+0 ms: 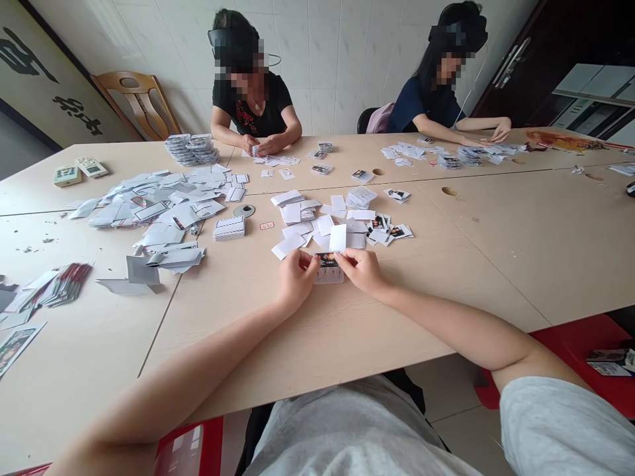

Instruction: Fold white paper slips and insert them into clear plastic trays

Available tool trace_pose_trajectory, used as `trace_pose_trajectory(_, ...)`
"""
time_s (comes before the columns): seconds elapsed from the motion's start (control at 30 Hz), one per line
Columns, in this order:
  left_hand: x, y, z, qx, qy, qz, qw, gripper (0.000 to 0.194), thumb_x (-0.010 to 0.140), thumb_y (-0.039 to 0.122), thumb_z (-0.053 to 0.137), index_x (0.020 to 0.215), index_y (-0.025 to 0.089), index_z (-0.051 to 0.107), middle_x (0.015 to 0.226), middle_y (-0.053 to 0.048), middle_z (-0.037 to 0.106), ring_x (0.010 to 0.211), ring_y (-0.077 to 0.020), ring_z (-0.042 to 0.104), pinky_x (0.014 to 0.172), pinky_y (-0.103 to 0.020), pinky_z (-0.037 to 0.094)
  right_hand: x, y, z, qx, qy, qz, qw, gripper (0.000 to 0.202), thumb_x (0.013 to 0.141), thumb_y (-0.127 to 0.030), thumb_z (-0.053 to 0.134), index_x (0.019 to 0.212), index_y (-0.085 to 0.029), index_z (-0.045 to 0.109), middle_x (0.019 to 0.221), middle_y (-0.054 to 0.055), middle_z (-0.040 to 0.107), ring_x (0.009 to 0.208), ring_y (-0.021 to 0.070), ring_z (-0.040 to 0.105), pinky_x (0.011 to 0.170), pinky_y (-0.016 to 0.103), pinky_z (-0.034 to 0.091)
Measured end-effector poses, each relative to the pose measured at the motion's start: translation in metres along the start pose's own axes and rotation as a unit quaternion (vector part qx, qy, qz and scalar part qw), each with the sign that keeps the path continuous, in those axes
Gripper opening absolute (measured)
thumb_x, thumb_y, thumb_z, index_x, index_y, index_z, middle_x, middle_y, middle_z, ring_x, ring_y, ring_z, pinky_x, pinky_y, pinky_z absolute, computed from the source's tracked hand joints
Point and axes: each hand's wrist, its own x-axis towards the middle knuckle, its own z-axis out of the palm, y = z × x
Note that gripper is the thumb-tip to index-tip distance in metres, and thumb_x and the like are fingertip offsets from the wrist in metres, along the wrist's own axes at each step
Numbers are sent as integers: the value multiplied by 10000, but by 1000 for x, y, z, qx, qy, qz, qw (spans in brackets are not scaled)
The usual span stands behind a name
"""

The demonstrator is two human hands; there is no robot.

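Between my two hands, just above the table, is a small clear plastic packet (328,275) with a dark printed card at its upper end. My left hand (296,276) pinches its left edge with thumb and fingers. On the opposite edge, my right hand (366,270) has its fingers closed at the upper right corner. A blank white card (338,237) shows right above the packet; whether it is joined to it I cannot tell. Just beyond my hands lies a loose pile of white cards (296,230), with several dark printed cards (381,222) at its right side.
To the left are a big heap of white cards (169,195), a neat stack (229,228), a tape roll (244,210) and folded cards (173,258). Two calculators (79,172) lie farther back. Across the table, two people (255,99) handle similar small packets and cards.
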Motion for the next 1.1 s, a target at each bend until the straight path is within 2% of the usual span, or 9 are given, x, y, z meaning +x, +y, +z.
trace_pose_trajectory(1.1, 0, 2, 0, -8, -4, -8, 1000, 187, 748, 316, 546, 645, 186, 460, 581, 20, 505, 533, -105, 434, 530, -234, 353, 0, 1, 1, -16, 3, -7, 1000, 417, 836, -423, 454, 520, -188, 317, 486, -33, 323, 481, 94, 299, 467, 246, 232)
